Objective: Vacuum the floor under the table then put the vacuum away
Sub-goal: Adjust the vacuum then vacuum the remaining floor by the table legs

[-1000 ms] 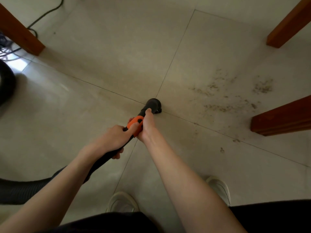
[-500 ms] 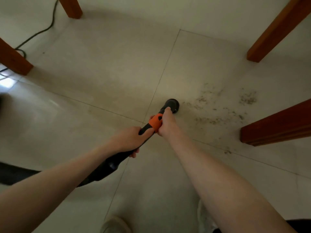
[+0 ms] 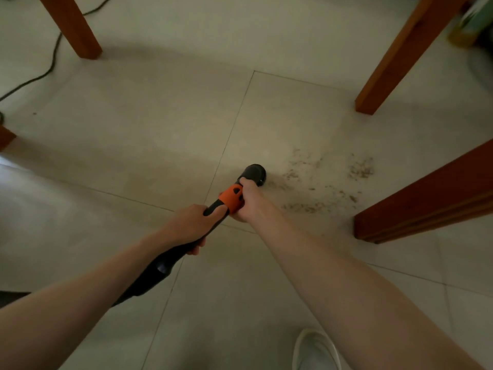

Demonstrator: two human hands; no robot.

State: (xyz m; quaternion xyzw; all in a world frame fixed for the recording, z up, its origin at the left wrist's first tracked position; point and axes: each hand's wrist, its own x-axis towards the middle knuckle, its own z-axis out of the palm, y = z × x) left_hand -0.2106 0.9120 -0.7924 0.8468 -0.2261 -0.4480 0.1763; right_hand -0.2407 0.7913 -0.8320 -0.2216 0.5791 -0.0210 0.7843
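A black vacuum hose wand with an orange collar (image 3: 231, 199) points down at the tiled floor, its round nozzle (image 3: 254, 174) close to the tiles. My left hand (image 3: 190, 222) grips the black shaft behind the collar. My right hand (image 3: 246, 200) grips the wand at the collar, near the nozzle. A scatter of brown dirt (image 3: 328, 182) lies on the tile just right of the nozzle. The hose runs back under my left arm and out of sight.
Wooden table legs stand at the far left (image 3: 72, 28), far right (image 3: 394, 60) and left edge (image 3: 5, 137). A dark wooden leg or beam (image 3: 426, 198) lies at the right. A black cable (image 3: 50, 65) trails at the far left. My white shoe (image 3: 314, 351) is at the bottom.
The view has moved forward under the table, bringing the far legs into sight. The nozzle has shifted right, from the tile joint to the edge of the dirt patch. Both hands keep their grip.
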